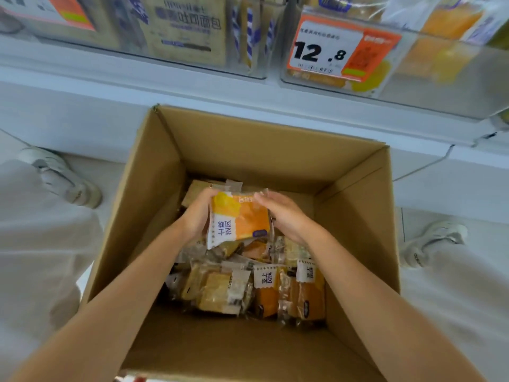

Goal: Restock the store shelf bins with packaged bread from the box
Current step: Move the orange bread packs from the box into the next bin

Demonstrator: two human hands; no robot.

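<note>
Biggest risk here, I reckon, is the packet slipping. That wrapper looks slick and it's only sandwiched from the sides, so a loose squeeze on the way up could drop it back into the box. Squeeze too hard and you'd squash the bread instead. The box walls are tall too, so a corner could clip the rim on the lift. The orange-tagged bin sits up and to the right and already looks fairly full, so shoving one in could crumple what's there.

As for where things are: the packet is inside the box, up above the pile of other packs, held between both hands. The left hand grips its left edge, with the fingers curled round and the thumb over the top corner. The right hand is pressed against the right edge with the fingers nearly straight over the top corner — more a flat push than a grab. The thumb isn't visible on that side.
</note>
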